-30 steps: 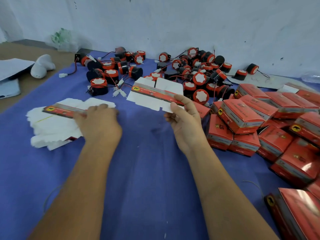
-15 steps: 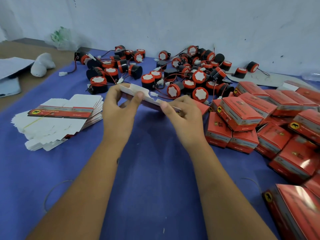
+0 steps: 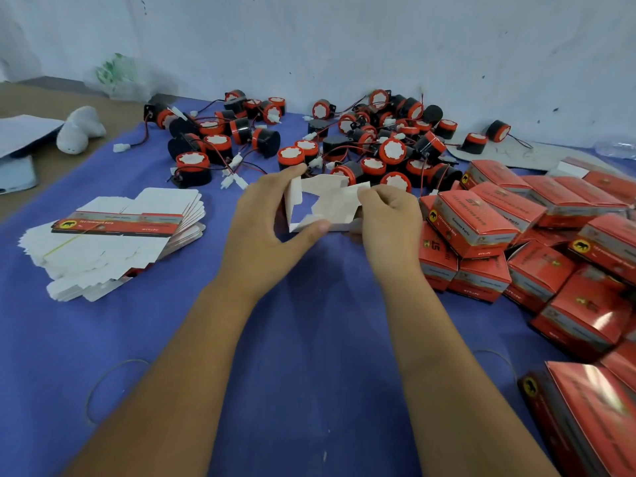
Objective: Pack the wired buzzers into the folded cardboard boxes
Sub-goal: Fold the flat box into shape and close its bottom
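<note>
Half a second ago I had the blank pinched flat and edge-on between both hands; now I see it pulled open into a cardboard box point(image 3: 323, 204), its white inside facing me with the flaps spread. A second ago my left hand was over on the stack and only the right held the blank. My left hand point(image 3: 272, 232) grasps the box's left wall, index finger over the top corner and thumb pressed along the near bottom edge. My right hand point(image 3: 389, 218) pinches the right flap with curled fingers. The box hangs just above the blue counter point(image 3: 309, 373), in front of the wired buzzers point(image 3: 361, 146), which lie in a loose heap along the far wall, their red and black wires and white plugs trailing toward me.

The stack of flat blanks point(image 3: 113, 235) lies well to the left of my left hand, with a strip of bare blue cloth between. The filled red boxes point(image 3: 516, 235) crowd the right side and sit just beside my right hand, so there is little room there. The near half of the counter between and under my forearms is open cloth. A white bundle point(image 3: 81, 129) and some papers point(image 3: 24, 132) lie on the brown surface beyond the cloth's left edge.
</note>
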Demonstrator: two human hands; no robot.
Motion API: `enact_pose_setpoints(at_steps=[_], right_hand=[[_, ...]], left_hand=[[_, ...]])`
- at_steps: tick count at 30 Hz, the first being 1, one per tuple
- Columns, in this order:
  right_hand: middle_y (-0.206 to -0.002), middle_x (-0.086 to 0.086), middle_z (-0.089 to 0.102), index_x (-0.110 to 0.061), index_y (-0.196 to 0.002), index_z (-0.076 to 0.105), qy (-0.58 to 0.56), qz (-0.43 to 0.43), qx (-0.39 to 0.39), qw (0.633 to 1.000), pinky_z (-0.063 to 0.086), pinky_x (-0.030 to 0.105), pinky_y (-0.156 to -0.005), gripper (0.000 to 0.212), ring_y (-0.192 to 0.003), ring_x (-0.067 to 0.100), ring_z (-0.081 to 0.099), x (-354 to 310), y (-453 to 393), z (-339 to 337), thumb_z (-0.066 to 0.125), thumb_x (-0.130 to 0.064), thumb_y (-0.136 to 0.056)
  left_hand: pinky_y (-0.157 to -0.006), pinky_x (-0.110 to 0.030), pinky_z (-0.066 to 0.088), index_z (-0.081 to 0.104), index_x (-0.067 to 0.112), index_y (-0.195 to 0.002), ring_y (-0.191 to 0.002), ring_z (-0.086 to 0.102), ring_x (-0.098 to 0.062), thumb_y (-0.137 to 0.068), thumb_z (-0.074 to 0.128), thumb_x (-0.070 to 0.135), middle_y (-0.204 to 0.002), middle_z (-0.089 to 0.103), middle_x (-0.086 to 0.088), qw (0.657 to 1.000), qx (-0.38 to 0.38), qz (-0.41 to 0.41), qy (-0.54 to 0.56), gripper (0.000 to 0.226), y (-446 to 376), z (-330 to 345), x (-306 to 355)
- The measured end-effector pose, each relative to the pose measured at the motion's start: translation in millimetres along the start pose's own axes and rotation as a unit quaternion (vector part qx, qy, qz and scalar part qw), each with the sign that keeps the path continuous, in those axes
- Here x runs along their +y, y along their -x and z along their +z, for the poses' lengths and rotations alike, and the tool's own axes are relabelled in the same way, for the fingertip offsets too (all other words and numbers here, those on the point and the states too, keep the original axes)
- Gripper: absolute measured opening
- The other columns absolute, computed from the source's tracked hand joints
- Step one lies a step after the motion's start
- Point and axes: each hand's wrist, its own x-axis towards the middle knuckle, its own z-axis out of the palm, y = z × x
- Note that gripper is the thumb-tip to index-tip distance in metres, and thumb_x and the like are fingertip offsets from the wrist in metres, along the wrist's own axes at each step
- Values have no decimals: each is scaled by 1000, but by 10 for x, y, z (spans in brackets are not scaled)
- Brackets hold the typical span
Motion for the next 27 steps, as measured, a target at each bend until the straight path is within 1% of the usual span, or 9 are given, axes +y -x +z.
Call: enact_pose_setpoints(at_steps=[2, 5, 7, 11, 15, 17, 20, 23, 27], right_hand=[[-63, 3, 56, -2, -72, 60, -97, 11, -23, 995, 49, 32, -49, 30, -62, 22, 58, -8, 34, 10, 52, -19, -96], [-94, -7, 67, -19, -93, 65, -212, -3, -115, 971, 48, 12, -69, 16, -82, -2, 63, -16, 86, 50, 55, -31, -91], [-122, 0, 62, -27, -110, 61, -197, 3, -160, 967, 49, 23, -91, 25, -112, 6, 59, 24, 94, 111, 59, -35, -86], [-117, 5, 67, -18, -121, 59, -179, 51, -164, 969, 55, 38, -89, 30, -107, 23, 64, 74, 156, 239, 60, -8, -93], [-111, 0, 69, -21, -117, 61, -158, 81, -125, 976, 57, 34, -85, 30, -103, 19, 64, 66, 124, 295, 54, -4, -93], [-109, 0, 69, -22, -114, 62, -141, 89, -120, 979, 56, 39, -88, 28, -104, 20, 64, 75, 100, 303, 52, -5, -93], [-103, -1, 70, -25, -107, 63, -142, 91, -101, 981, 54, 33, -73, 24, -98, 19, 65, 71, 110, 296, 50, -9, -95], [-101, -1, 72, -27, -101, 65, -220, 114, -111, 962, 56, 31, -71, 18, -96, 21, 68, 89, 123, 275, 52, -16, -96], [-111, 7, 72, -22, -104, 73, -431, 174, -193, 864, 57, 30, -74, 43, -99, 21, 69, 71, 98, 183, 38, -46, -100]], left_hand=[[-94, -7, 35, 52, 29, -132, -115, 48, 6, -89, 60, 43, -124, 54, 20, 998, 27, -25, 44, 45, -8, 25, 39], [-81, -15, 48, 57, 37, -115, -100, 60, 3, -94, 59, 28, -106, 64, 26, 978, 44, -101, 175, 23, -29, 14, 49], [-73, -17, 51, 58, 43, -106, -90, 62, 5, -97, 57, 16, -95, 66, 30, 973, 27, -126, 193, 28, -35, 24, 43], [-70, -9, 48, 61, 45, -105, -90, 64, 10, -98, 51, 15, -96, 69, 32, 950, 9, -180, 256, 33, -51, 48, 30], [-108, -41, 43, 64, 30, -127, -123, 58, -11, -102, 36, 43, -126, 67, 8, 899, -49, -229, 369, 39, -69, 59, 1], [-113, -49, 36, 65, 34, -125, -128, 55, -15, -101, 35, 48, -130, 65, 7, 895, -46, -240, 373, 41, -75, 78, 33], [-109, -42, 42, 68, 51, -108, -125, 56, -13, -93, 49, 39, -126, 66, 13, 913, -38, -221, 340, 27, -57, 164, 52], [-87, -21, 50, 61, 56, -104, -109, 62, -1, -92, 48, 24, -115, 67, 22, 928, -24, -206, 310, 37, -36, 229, 64], [-70, -14, 51, 60, 48, -104, -94, 66, 3, -102, 40, 11, -102, 69, 26, 918, 33, -233, 319, 42, -61, 228, 57]])
